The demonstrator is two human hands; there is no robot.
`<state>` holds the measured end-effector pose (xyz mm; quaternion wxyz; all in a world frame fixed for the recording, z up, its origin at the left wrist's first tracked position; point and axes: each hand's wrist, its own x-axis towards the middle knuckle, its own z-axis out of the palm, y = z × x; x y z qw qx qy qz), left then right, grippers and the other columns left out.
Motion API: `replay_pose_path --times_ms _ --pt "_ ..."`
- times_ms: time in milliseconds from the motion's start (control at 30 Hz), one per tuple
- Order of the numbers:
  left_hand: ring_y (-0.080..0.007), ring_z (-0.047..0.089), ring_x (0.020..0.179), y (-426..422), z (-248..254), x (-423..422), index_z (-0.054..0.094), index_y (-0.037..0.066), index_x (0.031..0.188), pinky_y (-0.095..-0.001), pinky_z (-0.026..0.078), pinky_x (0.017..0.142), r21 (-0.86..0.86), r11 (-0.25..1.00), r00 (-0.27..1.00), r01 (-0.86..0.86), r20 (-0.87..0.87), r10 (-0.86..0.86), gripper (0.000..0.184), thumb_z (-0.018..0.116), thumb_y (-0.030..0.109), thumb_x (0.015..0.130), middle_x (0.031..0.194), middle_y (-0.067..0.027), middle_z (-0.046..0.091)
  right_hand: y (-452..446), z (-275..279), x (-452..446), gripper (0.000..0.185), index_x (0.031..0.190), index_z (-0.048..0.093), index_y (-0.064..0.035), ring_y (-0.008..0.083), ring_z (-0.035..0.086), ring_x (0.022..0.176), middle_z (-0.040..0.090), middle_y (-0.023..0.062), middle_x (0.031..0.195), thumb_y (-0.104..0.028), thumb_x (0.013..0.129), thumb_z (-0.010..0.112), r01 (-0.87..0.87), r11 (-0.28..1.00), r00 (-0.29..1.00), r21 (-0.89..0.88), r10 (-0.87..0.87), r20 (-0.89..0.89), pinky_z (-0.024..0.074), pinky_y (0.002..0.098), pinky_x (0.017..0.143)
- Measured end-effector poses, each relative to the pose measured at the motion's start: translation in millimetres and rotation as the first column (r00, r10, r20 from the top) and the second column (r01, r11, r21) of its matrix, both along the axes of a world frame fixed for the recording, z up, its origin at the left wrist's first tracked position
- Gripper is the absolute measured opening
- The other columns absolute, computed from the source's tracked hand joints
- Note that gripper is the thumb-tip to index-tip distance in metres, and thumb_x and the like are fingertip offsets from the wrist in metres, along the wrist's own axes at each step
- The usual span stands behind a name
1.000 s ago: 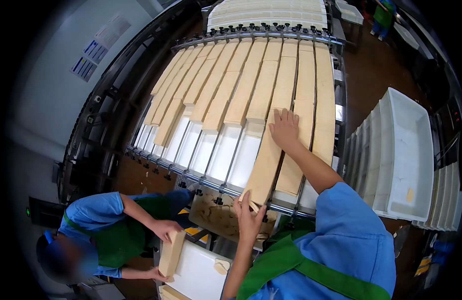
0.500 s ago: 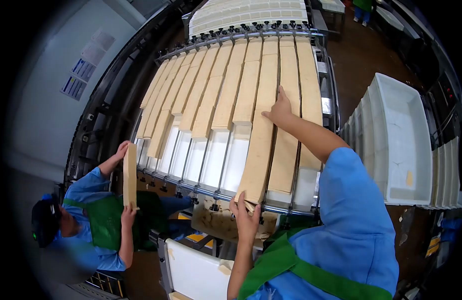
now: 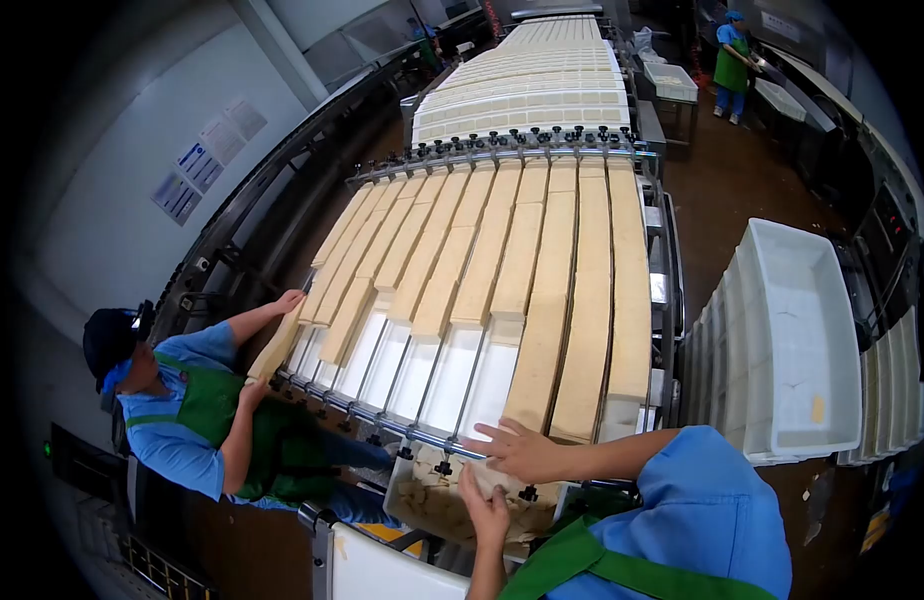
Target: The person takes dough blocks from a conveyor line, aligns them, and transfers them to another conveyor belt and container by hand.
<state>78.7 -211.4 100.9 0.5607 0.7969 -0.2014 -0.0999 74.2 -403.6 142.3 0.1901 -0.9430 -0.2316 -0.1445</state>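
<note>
My right hand (image 3: 522,450) lies with fingers spread at the near end of a long pale slab (image 3: 538,370), by the metal rail (image 3: 382,415). Just below it, my left hand (image 3: 485,508) is raised with its fingers apart, over a bin of scraps (image 3: 432,505). Rows of pale slabs (image 3: 462,250) cover the conveyor, split by thin metal dividers. On the left, a co-worker (image 3: 197,400) grips a long slab (image 3: 277,340) at both ends beside the conveyor's left edge.
Stacked white crates (image 3: 807,340) stand on the right. A white board or tray (image 3: 392,570) is at the bottom. Black knobs (image 3: 502,140) line the far rail. Another person (image 3: 732,70) stands at the back right.
My right hand has moved from the slab's middle down to its near end. My left hand has come off the slab's end. The co-worker's slab has moved up to the conveyor's left edge.
</note>
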Motion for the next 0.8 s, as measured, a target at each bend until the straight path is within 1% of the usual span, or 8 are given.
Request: replay_pose_path --times_ms 100,200,367,500,567,700,767,800 --pt "-0.0362 0.035 0.128 41 -16 -5 0.023 -0.001 0.141 -0.0407 0.029 0.108 -0.060 0.991 0.991 -0.122 0.054 0.126 0.073 0.055 -0.008 0.076 0.141 -0.0220 0.023 7 -31 2 0.017 0.087 0.070 -0.0087 0.0343 0.033 0.133 0.034 0.0102 0.148 -0.018 0.075 0.063 0.057 0.998 0.996 0.041 -0.060 0.067 0.0317 0.0502 0.103" --pt "-0.0333 0.042 0.114 85 -30 -8 0.023 0.003 0.143 -0.0425 0.035 0.101 0.113 0.921 0.926 -0.372 0.109 0.361 0.077 0.059 -0.004 0.075 0.138 -0.0208 0.022 11 -32 -1 0.016 0.086 0.071 -0.0109 0.0342 0.038 0.128 0.035 0.0104 0.147 -0.015 0.072 0.063 0.122 0.992 0.989 -0.038 -0.118 0.089 0.0350 0.0471 0.099" --pt "-0.0267 0.049 0.106 148 -44 -33 0.023 0.002 0.142 -0.0334 0.047 0.081 -0.134 0.785 0.796 -0.605 -0.138 0.590 0.071 0.055 -0.002 0.078 0.137 -0.0173 0.027 5 -22 -2 0.012 0.080 0.071 -0.0165 0.0355 0.042 0.122 0.044 0.0128 0.139 -0.021 0.071 0.063 0.238 0.971 0.970 -0.012 -0.237 0.057 0.0351 0.0474 0.097" --pt "-0.0274 0.050 0.107 195 -46 -71 0.023 0.002 0.142 -0.0347 0.049 0.082 0.007 0.651 0.648 -0.759 -0.087 0.757 0.068 0.054 0.001 0.082 0.135 -0.0185 0.030 17 -41 9 0.017 0.082 0.070 -0.0080 0.0356 0.039 0.123 0.048 0.0146 0.134 -0.020 0.070 0.064 0.417 0.906 0.909 -0.067 -0.417 0.015 0.0289 0.0535 0.100" --pt "-0.0285 0.051 0.108 221 -49 -95 0.025 0.003 0.142 -0.0348 0.048 0.082 0.053 0.557 0.550 -0.829 -0.107 0.828 0.066 0.055 0.002 0.083 0.136 -0.0187 0.032 27 -36 15 0.017 0.084 0.069 -0.0051 0.0355 0.039 0.125 0.048 0.0146 0.134 -0.016 0.073 0.063 0.412 0.900 0.896 -0.142 -0.428 -0.117 0.0255 0.0565 0.102" --pt "-0.0318 0.047 0.114 280 -61 -152 0.031 0.000 0.138 -0.0402 0.044 0.091 0.147 0.322 0.321 -0.935 -0.025 0.947 0.060 0.055 0.005 0.084 0.133 -0.0212 0.035 76 -43 13 0.020 0.096 0.066 -0.0067 0.0350 0.038 0.128 0.047 0.0153 0.133 -0.013 0.078 0.059 0.227 0.971 0.971 -0.080 -0.232 -0.064 0.0213 0.0586 0.104" --pt "-0.0427 0.040 0.118 316 -81 -184 0.036 -0.007 0.132 -0.0476 0.032 0.103 0.266 0.125 0.201 -0.956 0.282 0.938 0.059 0.060 0.011 0.081 0.127 -0.0280 0.041 110 -44 16 0.027 0.106 0.061 -0.0083 0.0352 0.038 0.128 0.048 0.0156 0.131 -0.012 0.079 0.057 0.152 0.988 0.984 -0.025 -0.154 -0.093 0.0208 0.0572 0.104" --pt "-0.0443 0.037 0.121 328 -78 -198 0.034 -0.006 0.133 -0.0508 0.027 0.105 0.348 0.008 0.105 -0.938 0.261 0.959 0.064 0.063 0.014 0.080 0.127 -0.0287 0.042 128 -51 20 0.026 0.105 0.062 -0.0083 0.0353 0.039 0.127 0.048 0.0157 0.131 -0.013 0.079 0.058 0.086 0.996 0.989 0.020 -0.083 -0.123 0.0216 0.0560 0.104"
